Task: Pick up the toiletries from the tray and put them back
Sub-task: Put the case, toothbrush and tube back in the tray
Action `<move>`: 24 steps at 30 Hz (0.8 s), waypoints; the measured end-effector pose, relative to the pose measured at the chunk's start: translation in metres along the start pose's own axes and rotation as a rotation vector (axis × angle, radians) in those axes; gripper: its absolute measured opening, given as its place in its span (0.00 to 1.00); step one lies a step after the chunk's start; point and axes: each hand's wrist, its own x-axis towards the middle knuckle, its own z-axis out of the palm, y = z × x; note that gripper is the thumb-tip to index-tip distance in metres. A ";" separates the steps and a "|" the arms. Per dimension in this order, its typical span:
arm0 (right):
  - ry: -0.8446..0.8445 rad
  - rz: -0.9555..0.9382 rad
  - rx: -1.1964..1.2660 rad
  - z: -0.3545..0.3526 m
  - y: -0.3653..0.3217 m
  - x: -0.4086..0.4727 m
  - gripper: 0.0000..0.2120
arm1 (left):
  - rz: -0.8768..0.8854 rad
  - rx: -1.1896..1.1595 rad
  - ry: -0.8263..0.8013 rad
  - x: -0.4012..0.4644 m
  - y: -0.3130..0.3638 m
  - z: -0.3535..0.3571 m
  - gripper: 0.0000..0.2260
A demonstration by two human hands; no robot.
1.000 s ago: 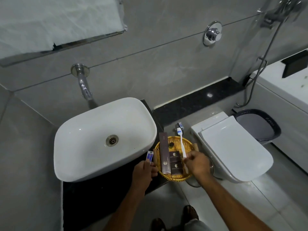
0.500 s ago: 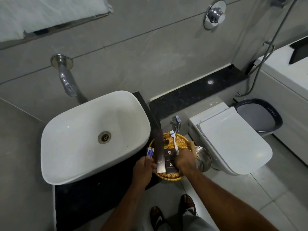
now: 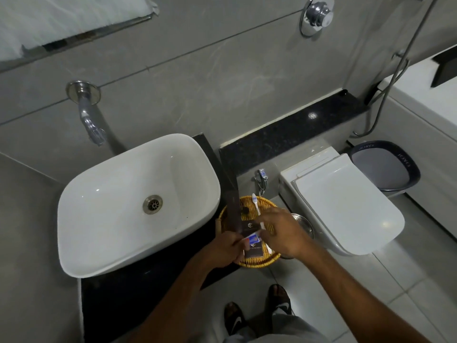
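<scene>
A round woven tray [image 3: 265, 203] sits on the black counter's right end. In it lie a long brown box [image 3: 233, 211], two small dark boxes [image 3: 250, 226], one nearer [image 3: 253, 252], and a white toothbrush [image 3: 256, 205]. My left hand [image 3: 223, 250] hovers over the tray's near left side and holds a small blue and white packet [image 3: 253, 239] just above the boxes. Fingers spread, my right hand [image 3: 284, 232] reaches over the tray's right half with its fingertips at the packet and the toothbrush handle; I cannot tell whether it grips either.
A white basin [image 3: 118, 209] fills the counter [image 3: 148, 288] left of the tray, under a wall tap [image 3: 90, 122]. A white toilet [image 3: 346, 204] stands to the right, with a steel bin lid [image 3: 303, 222] beside the tray and a grey bin [image 3: 385, 167] further right.
My left hand has carried the blue and white packet from the tray's left edge to over the boxes. My right hand has opened and shifted towards the packet. The camera has tilted down.
</scene>
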 end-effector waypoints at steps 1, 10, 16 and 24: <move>-0.070 -0.038 -0.051 -0.005 0.003 -0.001 0.12 | 0.018 0.050 -0.040 0.003 0.007 -0.001 0.14; 0.134 0.224 -0.090 0.002 0.028 -0.016 0.02 | 0.155 0.447 0.388 0.024 0.013 0.012 0.15; 0.322 0.602 -0.238 0.041 0.025 -0.005 0.10 | 0.099 0.839 0.555 0.026 -0.032 0.030 0.26; 0.247 0.706 -0.332 0.075 0.029 0.004 0.26 | 0.137 0.965 0.492 0.025 -0.049 0.039 0.39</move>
